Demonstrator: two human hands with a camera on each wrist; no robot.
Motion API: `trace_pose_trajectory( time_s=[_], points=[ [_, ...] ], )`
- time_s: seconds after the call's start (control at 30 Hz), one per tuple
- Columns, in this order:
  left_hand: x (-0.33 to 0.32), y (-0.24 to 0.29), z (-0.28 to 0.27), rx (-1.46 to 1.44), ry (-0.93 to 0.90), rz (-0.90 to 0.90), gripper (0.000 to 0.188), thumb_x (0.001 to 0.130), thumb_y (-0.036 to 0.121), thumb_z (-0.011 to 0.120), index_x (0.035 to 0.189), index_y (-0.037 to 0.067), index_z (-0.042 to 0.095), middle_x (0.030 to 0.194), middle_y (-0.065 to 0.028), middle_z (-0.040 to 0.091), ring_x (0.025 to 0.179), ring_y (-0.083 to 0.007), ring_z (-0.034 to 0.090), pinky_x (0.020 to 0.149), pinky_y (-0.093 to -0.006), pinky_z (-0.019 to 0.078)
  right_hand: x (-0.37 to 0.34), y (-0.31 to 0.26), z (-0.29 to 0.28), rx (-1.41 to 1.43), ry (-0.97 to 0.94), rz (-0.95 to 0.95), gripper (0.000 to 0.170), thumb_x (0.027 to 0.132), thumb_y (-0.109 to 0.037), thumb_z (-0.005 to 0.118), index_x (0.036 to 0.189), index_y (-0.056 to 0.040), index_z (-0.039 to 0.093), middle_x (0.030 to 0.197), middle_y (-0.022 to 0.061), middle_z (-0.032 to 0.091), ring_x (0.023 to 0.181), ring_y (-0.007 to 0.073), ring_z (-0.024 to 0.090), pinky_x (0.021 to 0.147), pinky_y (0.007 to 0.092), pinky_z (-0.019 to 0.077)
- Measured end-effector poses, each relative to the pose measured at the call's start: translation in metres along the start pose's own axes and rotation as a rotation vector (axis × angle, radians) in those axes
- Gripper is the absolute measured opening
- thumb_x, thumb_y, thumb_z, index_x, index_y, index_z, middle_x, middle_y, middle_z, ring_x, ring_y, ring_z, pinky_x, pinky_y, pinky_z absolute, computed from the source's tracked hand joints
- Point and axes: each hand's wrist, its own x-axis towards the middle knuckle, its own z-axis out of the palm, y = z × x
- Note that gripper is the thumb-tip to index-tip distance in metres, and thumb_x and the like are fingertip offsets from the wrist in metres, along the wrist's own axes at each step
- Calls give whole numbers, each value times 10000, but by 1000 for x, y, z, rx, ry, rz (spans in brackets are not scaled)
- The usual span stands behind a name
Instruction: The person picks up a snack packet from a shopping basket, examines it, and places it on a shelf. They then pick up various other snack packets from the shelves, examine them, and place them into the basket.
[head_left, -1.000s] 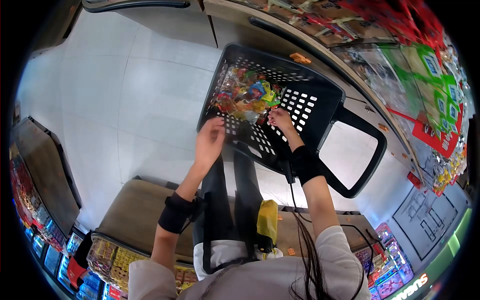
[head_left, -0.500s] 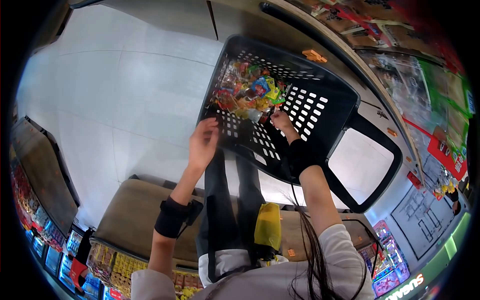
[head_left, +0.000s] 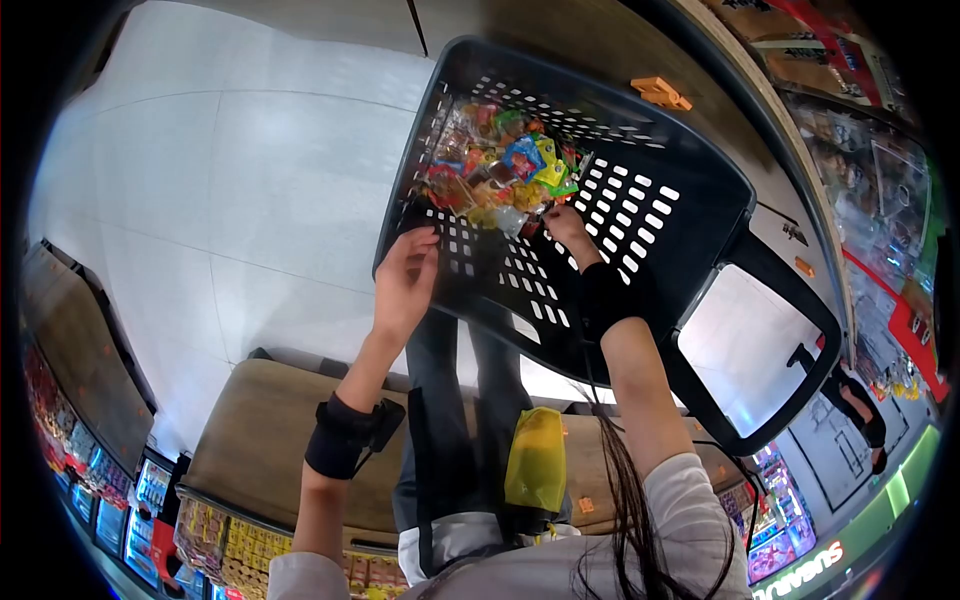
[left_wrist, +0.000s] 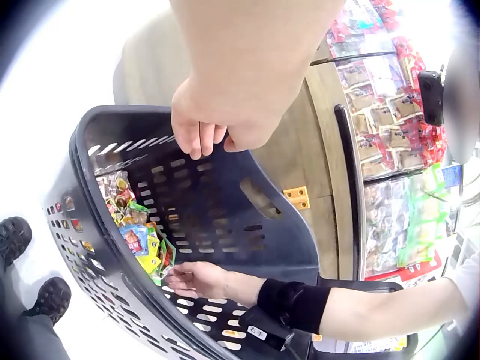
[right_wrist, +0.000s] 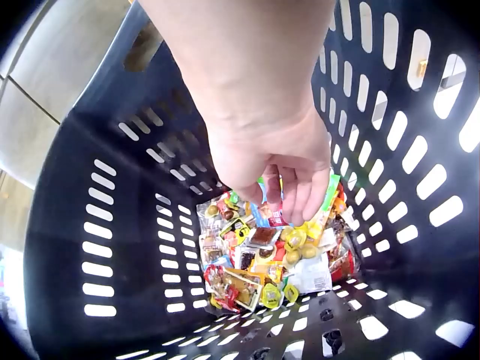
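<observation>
While only head view shows yellow bag (head_left: 535, 462) | left fingers (left_wrist: 206, 138) loosely bent | right fingers (right_wrist: 301, 199) at packets (right_wrist: 262, 239) — grip unclear

Black basket (head_left: 705, 180), multicoloured snack packets (head_left: 522, 160)

We cannot read the small packets (right_wrist: 262, 238); the right hand (right_wrist: 274, 157) hides some, and the right wrist view's top edge cuts off its forearm (right_wrist: 236, 52).
</observation>
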Motion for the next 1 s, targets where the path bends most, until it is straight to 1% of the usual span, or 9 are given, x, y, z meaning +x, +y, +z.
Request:
trace_pose_trajectory(
  time_s=[0.03, 0.07, 0.2, 0.33, 0.47, 0.63, 0.8, 0.9, 1.0],
  points=[
    [1, -1, 1, 3, -2, 2, 226, 808, 5, 495, 1033, -17, 507, 936, -121, 594, 825, -169, 581, 713, -256, 463, -1, -1, 1, -2, 14, -3, 180, 756, -172, 528, 763, -2, 587, 609, 66, 583, 528, 150, 567, 490, 278, 454],
    [1, -2, 2, 7, -4, 3, 226, 808, 5, 495, 1033, -17, 508, 934, -121, 594, 824, -170, 582, 714, -256, 463, 1, -4, 2, -9, -36, 13, 191, 770, -184, 528, 800, -3, 579, 641, 68, 593, 547, 150, 576, 497, 276, 459],
    [3, -9, 6, -2, 0, -11, 227, 806, 5, 499, 1032, -12, 510, 931, -116, 596, 804, -170, 588, 710, -255, 465, 18, 10, 21, -18, -72, 89, 234, 787, -221, 538, 885, -10, 559, 705, 80, 600, 566, 155, 581, 505, 273, 467],
    [7, -15, 9, 25, 2, -10, 228, 804, 5, 502, 1031, -8, 511, 931, -113, 597, 792, -169, 591, 706, -253, 467, 19, 1, 21, -66, -85, 6, 244, 786, -239, 549, 881, -14, 560, 675, 74, 594, 553, 153, 574, 496, 274, 459],
    [10, -19, 10, 46, 3, -3, 225, 801, 4, 503, 1026, -7, 512, 934, -113, 596, 791, -171, 592, 706, -253, 468, 23, 1, 26, -57, -82, 23, 243, 780, -244, 559, 870, -19, 565, 650, 71, 590, 537, 154, 565, 492, 281, 451],
    [13, -20, 12, 50, -11, -1, 224, 801, 3, 501, 1025, -4, 511, 937, -112, 595, 797, -174, 592, 707, -251, 468, 34, 10, 32, -37, -81, 31, 228, 769, -221, 557, 876, -19, 571, 654, 84, 594, 544, 157, 565, 495, 282, 448],
    [19, -15, 16, 48, -43, 22, 228, 805, -1, 491, 1033, -8, 509, 942, -106, 593, 829, -163, 583, 722, -246, 461, 42, 10, 22, -65, -51, 6, 204, 765, -173, 537, 889, -18, 581, 677, 92, 602, 581, 159, 580, 490, 274, 449],
    [22, -11, 17, 49, -74, 25, 235, 819, 1, 475, 1051, -16, 503, 955, -98, 591, 859, -142, 569, 748, -239, 449, 62, 24, 24, 30, -101, 83, 176, 771, -141, 519, 870, -13, 586, 687, 88, 604, 591, 158, 581, 493, 274, 453],
    [29, -14, 20, 62, -96, 54, 237, 821, 0, 474, 1057, -14, 500, 965, -95, 587, 872, -143, 565, 755, -238, 444, 80, 42, 29, 95, -61, 97, 148, 769, -100, 511, 860, -12, 588, 698, 75, 602, 582, 154, 576, 487, 275, 456]
  ],
)
